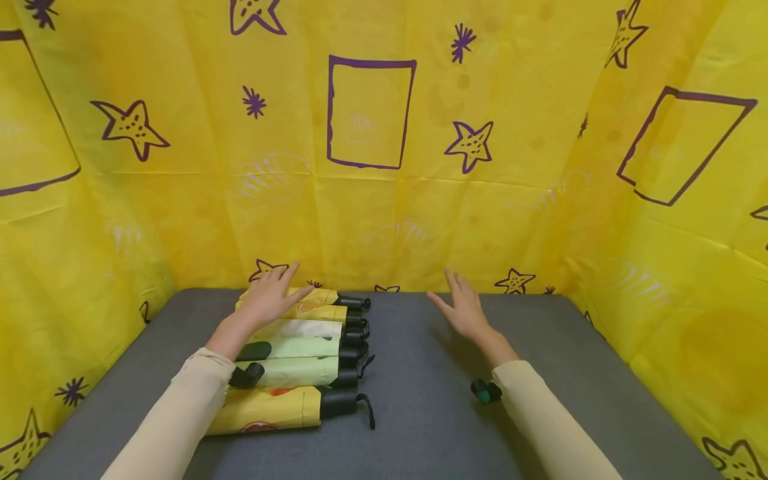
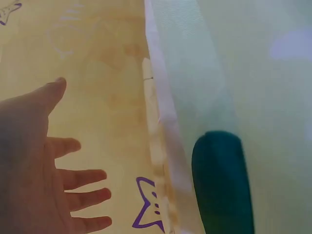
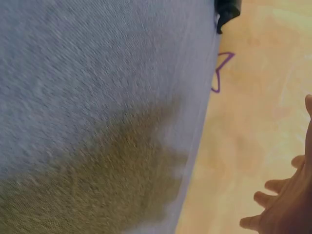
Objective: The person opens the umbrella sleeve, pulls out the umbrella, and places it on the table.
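Several folded umbrellas lie side by side on the left of the grey table, black handles pointing right. Nearest is a yellow umbrella (image 1: 288, 408); beyond it come a light green umbrella (image 1: 300, 371), a second pale green one, a white umbrella (image 1: 312, 329) and yellow ones at the back. My left hand (image 1: 267, 300) hovers above the far umbrellas, fingers spread, holding nothing. Over the right part of the table my right hand (image 1: 467, 310) hangs with straight fingers, also holding nothing. The left wrist view has the left hand (image 2: 29, 165) apart from the umbrellas.
The grey table (image 1: 420, 413) reaches back to a yellow cloth (image 1: 372, 220) printed with purple stars and squares, which also hangs at both sides. Wrist straps with dark pieces sit on both arms. A shadow of the right hand falls on the table.
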